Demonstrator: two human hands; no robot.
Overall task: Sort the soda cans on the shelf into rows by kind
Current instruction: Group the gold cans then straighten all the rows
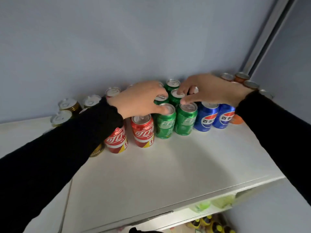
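White shelf (168,165) against a pale blue wall, soda cans (186,121) bunched mid-frame: red, green, blue. Left hand (139,100) grips one green can's (165,121) top; right hand (210,89) pinches a green can behind (176,96).

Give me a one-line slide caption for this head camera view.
Both hands, left and right, reach over green cans standing between red cans and blue cans on a white shelf.

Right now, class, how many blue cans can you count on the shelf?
2. One blue can stands in the front row beside the green cans; the second is on its right. The right hand and sleeve may hide more behind.
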